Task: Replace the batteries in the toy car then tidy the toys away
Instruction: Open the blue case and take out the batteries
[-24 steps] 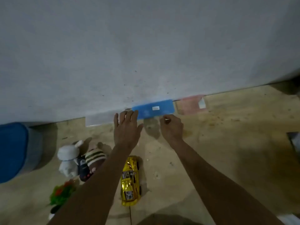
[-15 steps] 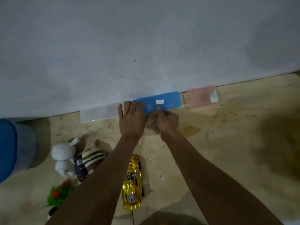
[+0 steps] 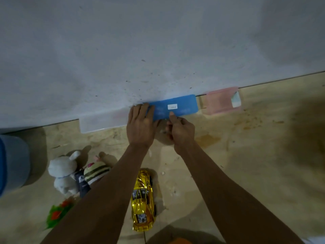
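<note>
Head view, looking down at the floor (image 3: 246, 164) where it meets a pale wall (image 3: 158, 41). Both bare forearms reach forward to the foot of the wall. The left hand (image 3: 140, 125) lies palm down with its fingers straight and close together, their tips resting on the left end of a flat blue case (image 3: 182, 106) that bears a small white label (image 3: 172, 106). The right hand (image 3: 181, 131) is curled, knuckles up; its thumb meets the near long edge of the blue case below the label, and whether the fingers beneath pinch anything cannot be told.

The blue case lies along the wall's base, its far edge against the wall. A translucent white box (image 3: 102, 121) sits just beside it to the left, partly under the left hand; a pale pink box (image 3: 221, 101) sits just beside it to the right, also against the wall. To the right of the right forearm the floor shows stains and specks.

The gold toy car (image 3: 143, 201) rests on the floor between the two forearms, well behind the hands, its length running toward the wall. Left of the left forearm lie a white plush rabbit (image 3: 64, 173), touching a striped plush toy (image 3: 95, 172), and nearer the viewer a green and orange toy (image 3: 57, 213). A blue and grey bin (image 3: 12, 162) stands at the left edge of the view.
</note>
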The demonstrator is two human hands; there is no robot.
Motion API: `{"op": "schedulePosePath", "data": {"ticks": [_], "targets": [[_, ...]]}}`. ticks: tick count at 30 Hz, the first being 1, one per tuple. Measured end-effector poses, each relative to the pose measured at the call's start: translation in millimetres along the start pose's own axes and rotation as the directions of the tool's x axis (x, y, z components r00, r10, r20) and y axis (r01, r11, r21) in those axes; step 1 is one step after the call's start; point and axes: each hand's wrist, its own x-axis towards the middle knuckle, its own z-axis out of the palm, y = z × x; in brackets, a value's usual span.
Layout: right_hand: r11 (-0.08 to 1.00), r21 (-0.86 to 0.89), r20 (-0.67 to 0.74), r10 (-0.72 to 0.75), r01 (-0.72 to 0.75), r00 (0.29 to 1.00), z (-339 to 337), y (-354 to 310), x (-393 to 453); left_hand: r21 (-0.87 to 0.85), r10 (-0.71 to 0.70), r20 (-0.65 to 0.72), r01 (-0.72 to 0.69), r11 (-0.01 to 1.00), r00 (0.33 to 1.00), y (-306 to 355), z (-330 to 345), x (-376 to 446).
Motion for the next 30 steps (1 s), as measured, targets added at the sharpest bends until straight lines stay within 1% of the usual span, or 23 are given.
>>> {"op": "schedulePosePath", "data": {"ticks": [6, 10, 13, 16, 19, 23, 24, 25, 26, 27, 28, 29, 30], "targets": [[1.0, -0.001, 0.022, -0.016, 0.016, 1.0, -2, -6, -8, -0.018, -0.028, 0.033, 0.029, 0.999, 0.999, 2, 0, 0], [0.996, -0.077, 0.012, -0.048, 0.048, 0.999, -3, -13, -13, -0.04, -0.048, 0.065, 0.051, 0.998, 0.997, 1, -6, 5], [0.997, -0.057, 0.023, -0.057, 0.059, 0.998, -2, -21, -18, -0.059, -0.072, 0.098, 0.078, 0.995, 0.993, 5, -13, 3], [0.994, -0.088, 0.015, -0.061, 0.062, 0.998, 3, -36, -21, -0.092, -0.067, 0.073, 0.073, 0.993, 0.995, 9, -21, -7], [0.987, -0.148, 0.045, -0.063, 0.069, 0.997, 3, -49, -20, -0.038, -0.025, 0.035, 0.026, 0.999, 0.999, 9, -26, -18], [0.966, -0.236, 0.133, -0.073, 0.104, 0.988, -4, -60, -11, 0.053, -0.042, 0.089, 0.037, 0.998, 0.995, 9, -31, -17], [0.955, -0.265, 0.135, -0.103, 0.136, 0.986, -8, -62, -8, 0.061, -0.048, 0.109, 0.042, 0.997, 0.993, 9, -33, -15], [0.92, -0.333, 0.121, -0.178, 0.209, 0.977, -14, -63, -5, 0.063, -0.052, 0.129, 0.044, 0.997, 0.99, 8, -34, -13], [0.835, -0.452, 0.11, -0.299, 0.315, 0.948, -22, -61, -2, 0.063, -0.052, 0.147, 0.043, 0.997, 0.988, 7, -35, -11], [0.694, -0.583, 0.131, -0.432, 0.422, 0.892, -32, -59, 1, 0.065, -0.048, 0.16, 0.038, 0.997, 0.986, 6, -36, -9], [0.533, -0.683, 0.189, -0.533, 0.5, 0.825, -40, -56, 2, 0.071, -0.041, 0.169, 0.029, 0.997, 0.985, 4, -37, -8], [0.379, -0.738, 0.273, -0.589, 0.558, 0.761, -48, -52, 4, 0.076, -0.03, 0.175, 0.017, 0.997, 0.984, 3, -37, -7], [0.243, -0.766, 0.363, -0.6, 0.595, 0.713, -53, -47, 7, 0.08, -0.022, 0.176, 0.008, 0.997, 0.984, 1, -37, -7]]}}
